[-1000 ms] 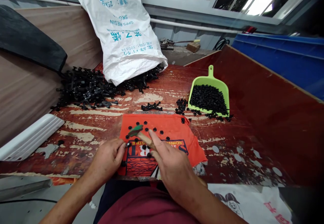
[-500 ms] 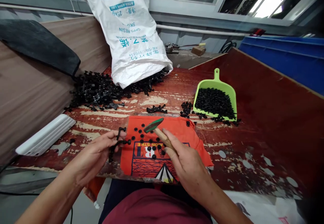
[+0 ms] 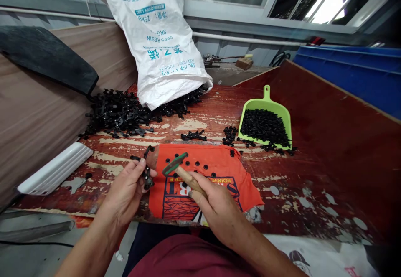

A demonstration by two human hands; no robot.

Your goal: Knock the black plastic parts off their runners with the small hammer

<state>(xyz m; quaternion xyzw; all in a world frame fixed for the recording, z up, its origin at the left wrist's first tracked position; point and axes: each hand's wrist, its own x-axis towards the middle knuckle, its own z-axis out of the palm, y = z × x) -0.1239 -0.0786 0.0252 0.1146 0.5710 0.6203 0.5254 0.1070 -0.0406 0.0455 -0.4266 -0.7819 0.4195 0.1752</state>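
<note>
My left hand (image 3: 133, 187) pinches a black plastic branched piece (image 3: 148, 172) with round knobs at its ends, at the left edge of an orange printed cloth (image 3: 247, 191). Wrapped around a wooden handle, my right hand (image 3: 216, 204) holds a small hammer (image 3: 188, 179) whose narrow head is green and dark. That head hovers over the cloth, close to the held piece but apart from it. Several small round black plastic parts (image 3: 206, 167) lie scattered on the cloth; my right hand hides some of the area beneath it.
A white sack (image 3: 166, 59) leans at the back over a heap of black branched pieces (image 3: 115, 112). A green dustpan (image 3: 266, 95) full of small black parts stands at right. A white plastic object (image 3: 56, 168) lies left. Wooden boards (image 3: 338, 122) flank the worn red table.
My right hand and the hammer have moved left. The black piece in my left hand has turned, with my fingers closer around it. Small round parts on the cloth are arranged differently.
</note>
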